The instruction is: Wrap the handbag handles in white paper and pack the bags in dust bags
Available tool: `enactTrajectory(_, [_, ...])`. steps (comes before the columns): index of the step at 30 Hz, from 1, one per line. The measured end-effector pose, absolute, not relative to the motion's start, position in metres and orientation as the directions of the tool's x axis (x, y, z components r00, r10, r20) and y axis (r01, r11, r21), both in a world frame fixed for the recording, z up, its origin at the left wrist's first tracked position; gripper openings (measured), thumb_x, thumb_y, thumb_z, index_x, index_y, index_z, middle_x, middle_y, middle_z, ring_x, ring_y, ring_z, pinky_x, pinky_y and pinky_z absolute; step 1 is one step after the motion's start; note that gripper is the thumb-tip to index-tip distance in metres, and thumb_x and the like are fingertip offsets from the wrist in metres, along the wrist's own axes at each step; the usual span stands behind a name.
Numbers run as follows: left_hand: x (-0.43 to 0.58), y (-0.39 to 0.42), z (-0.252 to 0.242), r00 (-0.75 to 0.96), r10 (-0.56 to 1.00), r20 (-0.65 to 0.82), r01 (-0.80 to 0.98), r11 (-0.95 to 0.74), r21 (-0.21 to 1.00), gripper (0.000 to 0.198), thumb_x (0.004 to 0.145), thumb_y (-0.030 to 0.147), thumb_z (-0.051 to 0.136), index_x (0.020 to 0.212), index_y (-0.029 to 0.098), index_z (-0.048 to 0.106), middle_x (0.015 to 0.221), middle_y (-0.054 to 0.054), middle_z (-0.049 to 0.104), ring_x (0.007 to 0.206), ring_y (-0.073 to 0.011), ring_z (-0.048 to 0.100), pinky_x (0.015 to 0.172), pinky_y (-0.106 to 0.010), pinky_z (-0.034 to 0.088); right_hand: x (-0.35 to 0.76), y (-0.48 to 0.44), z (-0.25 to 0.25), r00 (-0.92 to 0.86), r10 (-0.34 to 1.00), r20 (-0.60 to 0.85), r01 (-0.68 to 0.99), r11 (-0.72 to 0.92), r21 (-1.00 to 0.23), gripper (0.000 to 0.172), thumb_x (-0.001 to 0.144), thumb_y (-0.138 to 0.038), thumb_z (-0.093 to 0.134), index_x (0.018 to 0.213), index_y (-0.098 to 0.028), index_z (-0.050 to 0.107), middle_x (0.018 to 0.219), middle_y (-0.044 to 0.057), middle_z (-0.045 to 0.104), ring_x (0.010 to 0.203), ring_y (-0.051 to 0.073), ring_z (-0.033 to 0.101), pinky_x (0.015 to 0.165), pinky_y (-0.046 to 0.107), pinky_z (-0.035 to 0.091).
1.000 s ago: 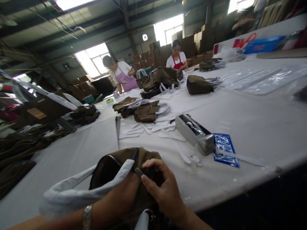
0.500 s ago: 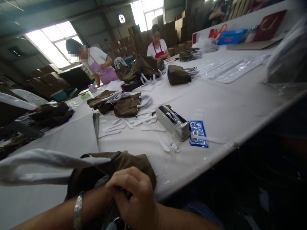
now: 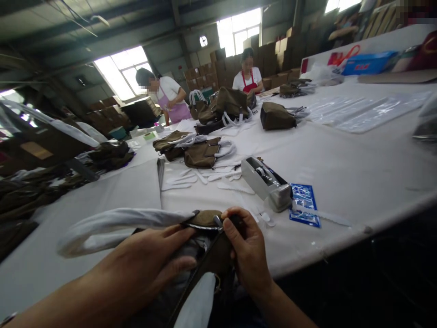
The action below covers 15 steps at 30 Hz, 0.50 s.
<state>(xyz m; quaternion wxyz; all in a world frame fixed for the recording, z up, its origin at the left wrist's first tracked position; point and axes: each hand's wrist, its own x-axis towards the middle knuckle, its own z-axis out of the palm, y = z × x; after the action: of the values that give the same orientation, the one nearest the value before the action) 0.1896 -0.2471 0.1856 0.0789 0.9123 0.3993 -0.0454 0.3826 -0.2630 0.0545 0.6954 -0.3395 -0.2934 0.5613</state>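
Note:
An olive-brown handbag [image 3: 211,255] lies in front of me at the table edge, its zipped top partly open. A metal zipper [image 3: 205,227] runs along the mouth, with its slider near the far corner. At that corner my right hand [image 3: 247,248] is closed, thumb and fingers pinching the bag beside the slider. My left hand [image 3: 160,255] lies along the opening, fingers stretched out against the zipper edge and thumb apart. White wrapping covers the handles [image 3: 112,216]; one loops left over the table, another stands towards me. The bag's lower part is hidden.
Beyond the bag stand a grey tape dispenser [image 3: 266,184] and a blue printed packet [image 3: 303,205]. White strips [image 3: 184,180] lie nearby. More brown bags [image 3: 201,152] are farther back, where two people [image 3: 174,100] work. A dark pile of bags [image 3: 34,191] sits left.
My left forearm has drawn back from under my right hand, and the left hand now shows at the bag's mouth. My right hand has moved right and up to the zipper's end. The view has shifted.

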Motion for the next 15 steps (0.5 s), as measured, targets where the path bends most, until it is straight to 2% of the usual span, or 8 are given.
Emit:
enactTrajectory(3, [0.181, -0.257, 0.170, 0.784, 0.609, -0.117, 0.620, -0.771, 0.146, 0.051, 0.093, 0.028, 0.057, 0.143, 0.028, 0.052, 0.145, -0.009, 0.057, 0.126, -0.0310, 0.061, 0.104, -0.040, 0.053, 0.374, -0.265, 0.053, 0.161, 0.987, 0.003, -0.623, 0.104, -0.775, 0.026, 0.086, -0.038, 0.075, 0.107, -0.026, 0.066, 0.101, 0.000, 0.062, 0.055, 0.004, 0.045, 0.036, 0.011, 0.036])
enactTrajectory(5, [0.183, -0.248, 0.142, 0.824, 0.555, -0.115, 0.566, -0.791, 0.232, 0.045, 0.092, 0.023, 0.056, 0.137, 0.024, 0.058, 0.142, -0.009, 0.060, 0.127, -0.0298, 0.059, 0.110, -0.041, 0.048, 0.365, -0.266, 0.052, 0.072, 0.997, 0.014, -0.656, 0.057, -0.753, 0.027, 0.085, -0.038, 0.076, 0.107, -0.026, 0.066, 0.098, 0.000, 0.062, 0.051, 0.003, 0.042, 0.034, 0.011, 0.034])
enactTrajectory(7, [0.190, -0.232, 0.110, 0.823, 0.564, -0.076, 0.557, -0.772, 0.306, 0.036, 0.089, 0.023, 0.054, 0.123, 0.018, 0.066, 0.133, -0.010, 0.067, 0.120, -0.0295, 0.064, 0.109, -0.040, 0.048, 0.357, -0.264, 0.053, 0.017, 0.999, 0.039, -0.657, 0.041, -0.753, 0.025, 0.084, -0.038, 0.077, 0.103, -0.026, 0.067, 0.094, -0.001, 0.062, 0.049, 0.002, 0.040, 0.035, 0.011, 0.034])
enactTrajectory(10, [0.205, -0.214, 0.079, 0.778, 0.629, 0.000, 0.595, -0.736, 0.325, 0.047, 0.089, 0.019, 0.043, 0.135, 0.013, 0.055, 0.145, -0.012, 0.057, 0.129, -0.0290, 0.057, 0.113, -0.042, 0.042, 0.353, -0.256, 0.053, 0.107, 0.994, 0.033, -0.654, 0.095, -0.750, 0.024, 0.081, -0.035, 0.080, 0.100, -0.026, 0.068, 0.096, -0.001, 0.062, 0.055, 0.004, 0.044, 0.037, 0.009, 0.035])
enactTrajectory(13, [0.218, -0.212, 0.082, 0.762, 0.644, 0.068, 0.590, -0.733, 0.337, 0.054, 0.091, 0.021, 0.038, 0.143, 0.011, 0.047, 0.150, -0.012, 0.050, 0.135, -0.0270, 0.051, 0.115, -0.042, 0.038, 0.359, -0.248, 0.054, 0.158, 0.987, -0.026, -0.697, 0.092, -0.711, 0.030, 0.079, -0.035, 0.081, 0.105, -0.027, 0.068, 0.101, -0.001, 0.064, 0.057, 0.004, 0.044, 0.036, 0.009, 0.032])
enactTrajectory(15, [0.221, -0.217, 0.100, 0.771, 0.631, 0.087, 0.572, -0.746, 0.343, 0.054, 0.093, 0.021, 0.032, 0.144, 0.015, 0.046, 0.150, -0.004, 0.051, 0.134, -0.0227, 0.051, 0.114, -0.036, 0.038, 0.367, -0.246, 0.056, 0.169, 0.984, -0.060, -0.714, 0.080, -0.695, 0.033, 0.081, -0.038, 0.080, 0.110, -0.028, 0.067, 0.104, -0.001, 0.065, 0.056, 0.003, 0.044, 0.037, 0.009, 0.033])
